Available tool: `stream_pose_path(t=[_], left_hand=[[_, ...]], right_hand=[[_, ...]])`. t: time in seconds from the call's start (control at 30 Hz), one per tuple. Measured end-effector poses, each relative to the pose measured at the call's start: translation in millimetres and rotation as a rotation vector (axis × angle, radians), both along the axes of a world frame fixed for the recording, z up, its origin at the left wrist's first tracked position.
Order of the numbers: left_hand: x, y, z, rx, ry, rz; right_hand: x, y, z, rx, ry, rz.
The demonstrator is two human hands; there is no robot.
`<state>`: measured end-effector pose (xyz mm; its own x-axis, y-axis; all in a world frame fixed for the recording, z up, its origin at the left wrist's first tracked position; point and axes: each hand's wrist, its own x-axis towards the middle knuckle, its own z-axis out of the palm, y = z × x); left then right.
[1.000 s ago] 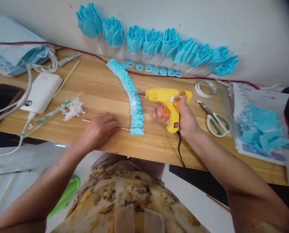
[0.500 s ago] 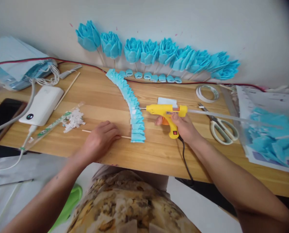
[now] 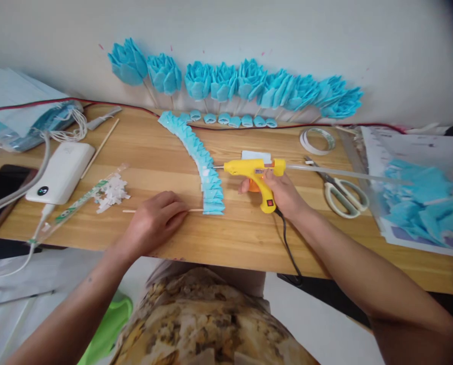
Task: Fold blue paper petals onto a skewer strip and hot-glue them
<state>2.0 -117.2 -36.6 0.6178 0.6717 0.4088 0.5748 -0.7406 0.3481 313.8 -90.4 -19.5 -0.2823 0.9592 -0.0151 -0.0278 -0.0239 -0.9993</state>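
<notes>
My right hand (image 3: 281, 192) is wrapped round the handle of a yellow hot glue gun (image 3: 245, 167), with a long clear glue stick (image 3: 325, 172) out of its back. The nozzle points left and meets the edge of a curved, pleated light-blue strip (image 3: 196, 150) lying on the table. My left hand (image 3: 160, 215) rests on the tabletop, fingers closed over a thin wooden stick (image 3: 129, 211). That stick's right end reaches the strip's near end. Whether the two are joined I cannot tell.
Blue fabric flowers (image 3: 199, 81) on sticks lean along the wall, small blue rolls (image 3: 223, 119) before them. Scissors (image 3: 344, 196), a tape roll (image 3: 317, 141) and a bag of blue petals (image 3: 420, 197) lie right. Left are a power bank (image 3: 61, 170), phone (image 3: 8, 195) and white scraps (image 3: 112, 193).
The whole view has shifted slightly. Both hands keep their holds, and the glue gun's nozzle stays at about the same stretch of the pleated strip.
</notes>
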Motion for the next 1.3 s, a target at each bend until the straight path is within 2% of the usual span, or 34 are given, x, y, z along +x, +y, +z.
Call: stream_pose_path(t=[0.23,0.47,0.63,0.83,1.0,1.13,1.3], left_hand=[[-1.0,-1.2,0.4,-0.012,-0.035,0.002],[-13.8,-14.2,1.6,-0.054,-0.029,-0.022],[-18.0,-18.7,-0.9,-0.012,-0.04,0.009],[-16.8,-17.9,-3.7,-0.014,-0.044,0.018],[-16.8,-16.9,-2.1,-0.015,-0.057,0.015],[-18.7,-17.1,-3.6,-0.035,-0.075,0.017],[-20.8,-16.0,-6.3,-0.065,-0.101,0.002]], right_hand=[[-1.0,-0.1,0.1,-0.001,0.015,-0.011],[-0.4,-0.7,-1.9,0.01,0.02,0.014],[0.6,-0.9,-6.5,0.031,-0.028,0.04],[-5.5,7.1,1.4,-0.029,-0.024,-0.023],[-4.9,9.6,-3.5,-0.007,-0.056,0.102],[1.0,3.4,-11.1,0.022,-0.024,0.146],[6.3,-1.4,-10.7,0.03,-0.119,0.237]])
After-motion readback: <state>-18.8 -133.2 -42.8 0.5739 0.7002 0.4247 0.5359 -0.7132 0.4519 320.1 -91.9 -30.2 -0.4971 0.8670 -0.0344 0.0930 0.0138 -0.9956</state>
